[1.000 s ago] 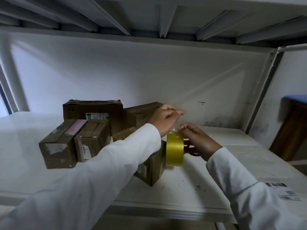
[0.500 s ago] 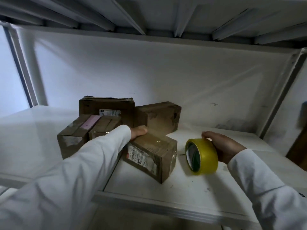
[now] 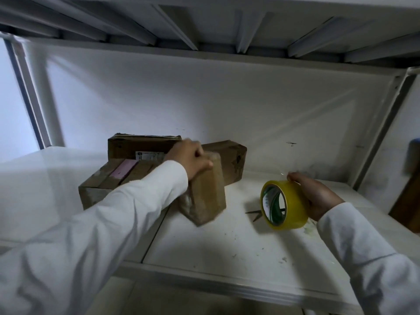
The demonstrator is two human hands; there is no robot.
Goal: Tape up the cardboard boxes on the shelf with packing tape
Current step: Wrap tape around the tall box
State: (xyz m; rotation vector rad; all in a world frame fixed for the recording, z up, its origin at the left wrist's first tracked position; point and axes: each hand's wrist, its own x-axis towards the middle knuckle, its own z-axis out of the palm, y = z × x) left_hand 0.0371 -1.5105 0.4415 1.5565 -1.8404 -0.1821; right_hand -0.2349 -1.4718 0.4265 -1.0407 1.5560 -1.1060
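White shelf (image 3: 227, 251): left hand (image 3: 191, 161) has tipped box (image 3: 205, 196) upright at 11 o'clock, gripping it; right hand (image 3: 318, 196) grips tape roll (image 3: 284, 204), next face ready

Taking the tilted box (image 3: 205, 196) as the landmark: to its right, bare shelf (image 3: 204, 251) runs as far as the yellow tape roll (image 3: 284, 204), with only small dark scissors (image 3: 255, 214) lying in that gap just before the roll. In front of it the shelf stays open to the front lip. Behind it and to its left a cluster of cardboard boxes (image 3: 141, 148) blocks the way, touching or nearly touching it. Above it, room reaches up to the ribbed upper shelf (image 3: 204, 23). The left hand (image 3: 188, 161) grips its top end; the right hand (image 3: 316, 196) holds the roll.
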